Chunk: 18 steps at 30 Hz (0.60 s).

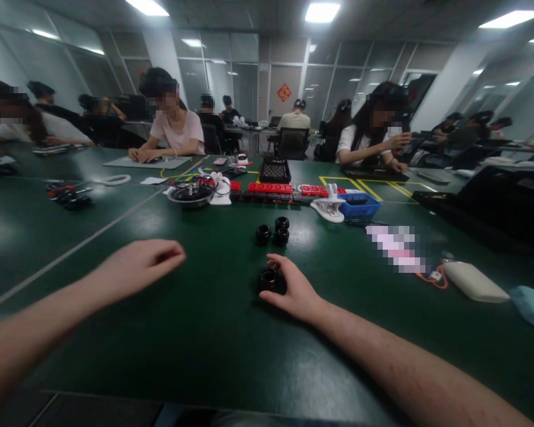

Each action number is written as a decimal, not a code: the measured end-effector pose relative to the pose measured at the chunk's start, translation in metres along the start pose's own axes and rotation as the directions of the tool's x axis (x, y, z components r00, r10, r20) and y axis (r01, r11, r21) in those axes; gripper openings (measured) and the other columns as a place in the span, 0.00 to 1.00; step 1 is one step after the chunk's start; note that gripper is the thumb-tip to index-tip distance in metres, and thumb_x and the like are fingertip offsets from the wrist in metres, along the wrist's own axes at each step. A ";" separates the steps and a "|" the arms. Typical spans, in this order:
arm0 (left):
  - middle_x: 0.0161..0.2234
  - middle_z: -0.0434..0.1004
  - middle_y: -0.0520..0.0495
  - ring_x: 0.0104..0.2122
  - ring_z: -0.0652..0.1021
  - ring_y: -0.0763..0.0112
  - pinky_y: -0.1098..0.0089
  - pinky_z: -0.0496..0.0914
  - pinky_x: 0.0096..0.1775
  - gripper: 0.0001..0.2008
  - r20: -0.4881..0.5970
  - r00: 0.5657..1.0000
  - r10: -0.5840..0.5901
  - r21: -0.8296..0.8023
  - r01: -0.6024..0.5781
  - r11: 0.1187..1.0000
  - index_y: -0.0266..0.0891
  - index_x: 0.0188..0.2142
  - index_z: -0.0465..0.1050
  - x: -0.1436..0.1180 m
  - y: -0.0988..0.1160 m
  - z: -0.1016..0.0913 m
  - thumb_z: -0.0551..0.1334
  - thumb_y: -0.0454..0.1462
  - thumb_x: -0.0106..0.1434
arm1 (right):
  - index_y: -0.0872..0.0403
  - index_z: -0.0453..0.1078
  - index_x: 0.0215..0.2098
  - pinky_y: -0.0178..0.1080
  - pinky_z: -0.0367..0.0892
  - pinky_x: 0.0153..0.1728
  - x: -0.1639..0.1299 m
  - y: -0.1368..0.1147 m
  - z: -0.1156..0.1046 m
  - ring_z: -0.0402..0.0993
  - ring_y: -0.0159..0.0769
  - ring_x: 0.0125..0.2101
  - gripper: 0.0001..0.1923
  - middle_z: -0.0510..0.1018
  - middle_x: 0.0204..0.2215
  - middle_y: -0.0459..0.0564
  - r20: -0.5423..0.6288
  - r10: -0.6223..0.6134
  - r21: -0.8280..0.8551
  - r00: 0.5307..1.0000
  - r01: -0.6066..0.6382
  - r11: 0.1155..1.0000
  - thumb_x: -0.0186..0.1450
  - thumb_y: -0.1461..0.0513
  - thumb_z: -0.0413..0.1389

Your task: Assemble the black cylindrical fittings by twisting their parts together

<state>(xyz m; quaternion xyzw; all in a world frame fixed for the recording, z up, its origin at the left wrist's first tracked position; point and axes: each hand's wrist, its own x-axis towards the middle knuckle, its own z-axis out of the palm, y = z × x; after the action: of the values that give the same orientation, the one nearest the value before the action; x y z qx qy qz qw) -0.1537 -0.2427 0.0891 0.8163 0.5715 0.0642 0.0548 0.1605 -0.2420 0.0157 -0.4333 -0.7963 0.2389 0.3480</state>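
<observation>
right hand (293, 289): rested on the dark green table top (213, 338), thumb and fingers curled round the small black round ring-shaped part (271, 280), grasping it from its right side.
held part: sat on the table against the right palm, opening up, just nearer than the cluster of three.
left hand (140, 264): hovered well left of the held part, loosely curled, fingertips tucked under, holding nothing that showed.
cluster of three black round parts (273, 232): stood just beyond the held part, touching one another.
white plastic clip (328, 209): lay beyond and right of the held part, beside the blue plastic tray (359, 206).
row of red blocks (269, 188): ran across the table farther beyond the held part.
cream oblong pouch (474, 281): lay well right of the held part.
grip advice: best kept light and even round the rim, wrist low on the table, so that the part stayed level and did not roll.
left hand advice: best brought nearer for support.
</observation>
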 end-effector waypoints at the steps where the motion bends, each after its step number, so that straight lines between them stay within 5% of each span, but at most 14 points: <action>1: 0.38 0.72 0.51 0.36 0.71 0.72 0.70 0.64 0.40 0.17 0.064 0.994 0.094 -0.050 -0.091 0.995 0.34 0.44 0.66 0.024 0.015 0.008 0.50 0.43 0.62 | 0.53 0.53 0.53 0.46 0.61 0.45 0.000 0.000 0.000 0.65 0.40 0.44 0.35 0.66 0.44 0.53 -0.021 0.007 -0.004 1.000 -0.007 1.000 0.50 0.57 0.61; 4: 0.50 0.63 0.45 0.49 0.65 0.63 0.65 0.60 0.48 0.24 0.052 0.939 0.341 -0.151 -0.330 0.932 0.40 0.50 0.63 0.072 0.057 0.043 0.58 0.47 0.55 | 0.54 0.53 0.52 0.46 0.62 0.44 0.001 0.000 -0.001 0.64 0.40 0.42 0.35 0.65 0.42 0.52 -0.082 0.025 -0.019 0.996 -0.027 0.999 0.49 0.56 0.61; 6: 0.53 0.60 0.43 0.51 0.62 0.59 0.61 0.58 0.50 0.31 0.021 0.893 0.449 -0.196 -0.437 0.878 0.40 0.52 0.61 0.087 0.075 0.068 0.62 0.50 0.50 | 0.54 0.54 0.50 0.46 0.63 0.42 0.003 0.001 0.000 0.64 0.40 0.40 0.35 0.66 0.39 0.51 -0.105 0.037 -0.028 0.994 -0.040 0.999 0.48 0.55 0.62; 9: 0.50 0.62 0.43 0.50 0.63 0.57 0.59 0.56 0.52 0.27 -0.019 0.852 0.522 -0.256 -0.509 0.822 0.41 0.46 0.66 0.093 0.087 0.091 0.64 0.48 0.48 | 0.54 0.57 0.47 0.45 0.64 0.39 0.005 0.002 0.001 0.65 0.40 0.37 0.33 0.66 0.36 0.50 -0.099 0.060 -0.038 0.993 -0.064 0.997 0.46 0.54 0.63; 14: 0.49 0.63 0.45 0.50 0.63 0.55 0.51 0.46 0.55 0.30 0.001 0.820 0.572 -0.372 -0.531 0.762 0.43 0.45 0.67 0.094 0.088 0.097 0.65 0.52 0.44 | 0.53 0.60 0.42 0.43 0.64 0.38 0.009 0.002 0.003 0.66 0.38 0.36 0.26 0.67 0.36 0.49 -0.076 0.049 -0.009 0.996 -0.050 0.999 0.48 0.57 0.62; 18: 0.47 0.65 0.46 0.48 0.64 0.57 0.53 0.49 0.54 0.23 0.003 0.853 0.522 -0.413 -0.474 0.777 0.42 0.44 0.68 0.092 0.090 0.095 0.64 0.45 0.48 | 0.53 0.59 0.43 0.42 0.64 0.39 0.009 0.004 0.002 0.66 0.38 0.37 0.25 0.68 0.37 0.50 -0.060 0.012 0.040 0.998 -0.009 0.999 0.50 0.59 0.61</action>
<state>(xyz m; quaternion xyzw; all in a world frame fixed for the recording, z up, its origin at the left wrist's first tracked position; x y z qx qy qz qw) -0.0232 -0.1881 0.0141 0.9119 0.3054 0.1430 0.2341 0.1575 -0.2324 0.0153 -0.4375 -0.7783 0.2432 0.3792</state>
